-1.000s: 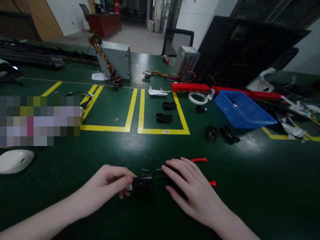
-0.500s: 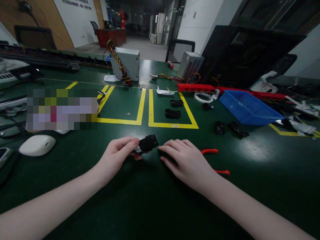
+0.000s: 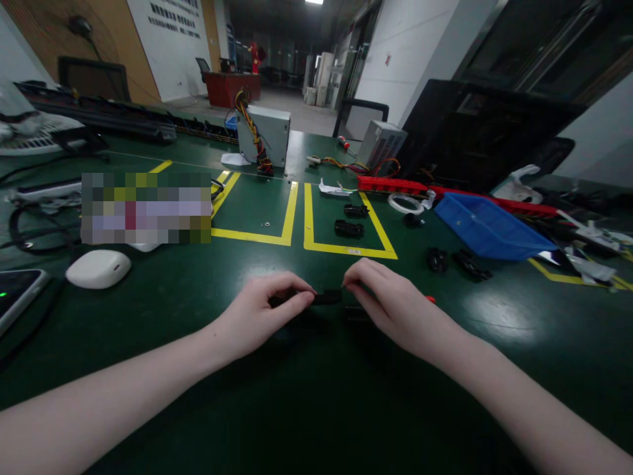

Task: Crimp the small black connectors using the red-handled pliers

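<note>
My left hand (image 3: 271, 307) pinches a small black plastic part (image 3: 329, 298) between thumb and fingers, just above the green table. The part points right, seen nearly edge-on, and the hand covers its left end. Close by, my right hand (image 3: 383, 297) is closed, its thumb and fingertips together near the part's free end. Whatever those fingertips hold is too small to make out. A dark object (image 3: 353, 313) shows under the right hand; I cannot tell what it is. Behind that hand peeks the tip of a red handle (image 3: 430, 299).
Two black parts (image 3: 349, 228) lie inside a yellow-taped square; more black pieces (image 3: 469, 264) lie near a blue bin (image 3: 494, 227). A small ring (image 3: 268, 224) sits in the left square. At left are a white rounded case (image 3: 99, 269) and a phone-like device (image 3: 20, 297).
The view has shifted, and both hands appear further right. The black part has turned from showing its labelled face to nearly edge-on. My right hand now covers most of the red handles.
</note>
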`<state>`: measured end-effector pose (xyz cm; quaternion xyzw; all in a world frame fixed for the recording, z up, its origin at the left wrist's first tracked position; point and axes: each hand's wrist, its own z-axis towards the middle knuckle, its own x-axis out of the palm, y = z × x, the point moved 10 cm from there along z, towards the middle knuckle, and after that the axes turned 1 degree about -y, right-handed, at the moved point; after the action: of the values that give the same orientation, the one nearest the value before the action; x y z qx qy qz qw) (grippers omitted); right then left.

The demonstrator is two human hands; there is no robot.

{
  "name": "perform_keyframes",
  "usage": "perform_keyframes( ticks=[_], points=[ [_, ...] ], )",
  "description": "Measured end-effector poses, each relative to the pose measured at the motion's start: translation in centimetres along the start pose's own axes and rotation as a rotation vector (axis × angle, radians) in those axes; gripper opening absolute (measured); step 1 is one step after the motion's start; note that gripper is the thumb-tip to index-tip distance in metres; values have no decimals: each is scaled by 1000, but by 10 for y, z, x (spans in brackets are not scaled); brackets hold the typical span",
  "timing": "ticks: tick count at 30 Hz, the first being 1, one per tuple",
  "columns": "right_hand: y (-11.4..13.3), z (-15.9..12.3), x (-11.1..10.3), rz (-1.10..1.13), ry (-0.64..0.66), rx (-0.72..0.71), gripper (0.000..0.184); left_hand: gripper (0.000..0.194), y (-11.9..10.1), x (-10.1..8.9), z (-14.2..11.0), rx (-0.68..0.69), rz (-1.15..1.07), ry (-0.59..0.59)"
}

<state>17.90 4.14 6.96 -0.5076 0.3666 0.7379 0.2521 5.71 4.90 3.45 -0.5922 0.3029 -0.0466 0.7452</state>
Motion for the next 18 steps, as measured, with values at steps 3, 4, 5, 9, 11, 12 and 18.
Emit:
perform_keyframes(
  ticks=[3, 4, 5, 9, 11, 12, 18],
  points=[
    [6, -15, -5, 66, -18, 40, 13, 16, -14, 15, -4, 153, 131, 119],
    [10, -20, -4, 77, -28, 38, 15, 16, -16, 21, -6, 193, 176, 157],
    [14, -24, -2, 87, -29, 41, 17, 17, -17, 26, -7, 229, 218, 189],
    [30, -34, 11, 110, -37, -35, 29, 17, -14, 36, -10, 313, 310, 240],
    [32, -37, 13, 154, -70, -61, 31, 16, -13, 37, -10, 321, 316, 242],
    [31, -37, 11, 186, -101, -61, 30, 15, -13, 37, -9, 317, 317, 242],
    [22, -35, 11, 291, -161, -5, 17, 15, -13, 36, -9, 316, 324, 240]
  ],
)
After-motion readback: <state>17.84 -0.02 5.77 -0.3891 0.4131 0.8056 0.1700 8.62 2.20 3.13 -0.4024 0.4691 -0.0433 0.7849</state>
